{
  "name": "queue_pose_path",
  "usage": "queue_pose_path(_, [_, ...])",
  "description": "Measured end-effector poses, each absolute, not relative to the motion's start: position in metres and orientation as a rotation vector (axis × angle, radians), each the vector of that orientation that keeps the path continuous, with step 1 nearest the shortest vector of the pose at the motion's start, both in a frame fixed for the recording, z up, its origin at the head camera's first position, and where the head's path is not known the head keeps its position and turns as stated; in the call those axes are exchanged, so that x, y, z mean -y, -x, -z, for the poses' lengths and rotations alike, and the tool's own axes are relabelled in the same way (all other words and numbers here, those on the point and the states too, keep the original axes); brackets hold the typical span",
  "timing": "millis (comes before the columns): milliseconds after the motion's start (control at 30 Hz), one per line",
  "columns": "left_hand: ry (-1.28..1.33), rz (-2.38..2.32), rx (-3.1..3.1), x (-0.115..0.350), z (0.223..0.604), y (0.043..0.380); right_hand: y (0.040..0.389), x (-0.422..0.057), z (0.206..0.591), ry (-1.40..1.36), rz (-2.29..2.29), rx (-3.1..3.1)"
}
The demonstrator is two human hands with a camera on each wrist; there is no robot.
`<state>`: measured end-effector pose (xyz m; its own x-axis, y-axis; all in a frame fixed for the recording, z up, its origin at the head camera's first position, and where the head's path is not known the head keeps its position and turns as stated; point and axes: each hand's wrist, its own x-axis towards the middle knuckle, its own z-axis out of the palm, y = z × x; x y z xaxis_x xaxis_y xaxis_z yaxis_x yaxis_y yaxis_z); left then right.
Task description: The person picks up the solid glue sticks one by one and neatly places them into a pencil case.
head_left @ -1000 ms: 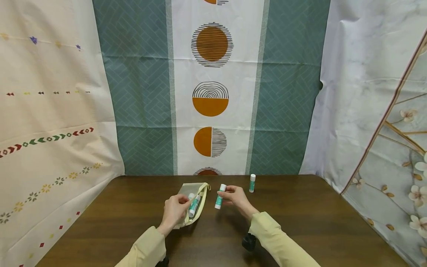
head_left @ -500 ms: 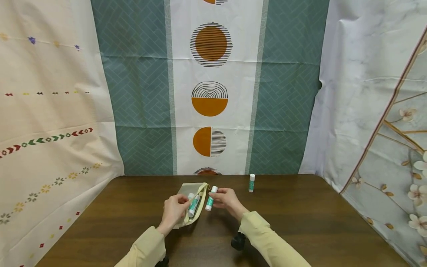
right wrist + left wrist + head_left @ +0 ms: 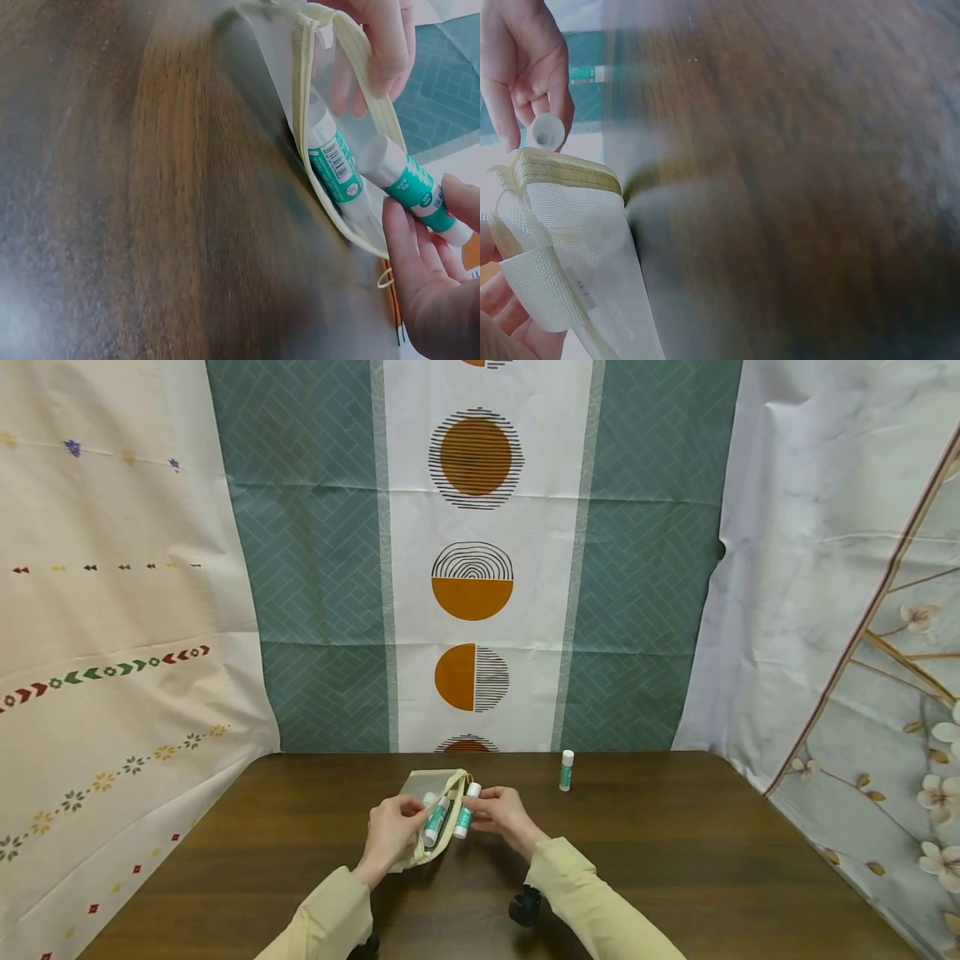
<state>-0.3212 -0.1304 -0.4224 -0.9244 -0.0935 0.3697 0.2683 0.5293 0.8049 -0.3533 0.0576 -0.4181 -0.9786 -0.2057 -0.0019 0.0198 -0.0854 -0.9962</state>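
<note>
A pale yellow mesh zip pouch (image 3: 411, 862) lies on the table with its mouth open toward the right. My left hand (image 3: 392, 837) pinches the upper edge of that mouth. Inside the pouch are glue sticks with white caps and green labels; one glue stick (image 3: 335, 161) shows clearly in the right wrist view. My right hand (image 3: 504, 817) holds another glue stick (image 3: 414, 189) between thumb and fingers, tilted, right at the pouch opening. In the left wrist view only the white end (image 3: 546, 132) of this held stick appears, just beyond the pouch's zip edge.
One more glue stick (image 3: 566, 771) stands upright toward the back right of the brown wooden table (image 3: 675, 852). A patterned curtain (image 3: 480, 610) hangs behind the table's far edge, with cloth at both sides.
My right hand has carried its glue stick leftward, from well right of the pouch up to its mouth. The left hand and the pouch have stayed in place.
</note>
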Motion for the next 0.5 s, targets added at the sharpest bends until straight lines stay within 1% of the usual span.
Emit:
queue_pose_path(200, [0.179, 1.324, 2.371, 0.130, 0.422, 0.320, 0.353, -0.052, 0.418, 0.197, 2.209, -2.011])
queue_pose_path(500, [0.141, 1.302, 2.423, 0.131, 0.422, 0.320, 0.351, -0.046, 0.420, 0.133, 2.229, -2.044])
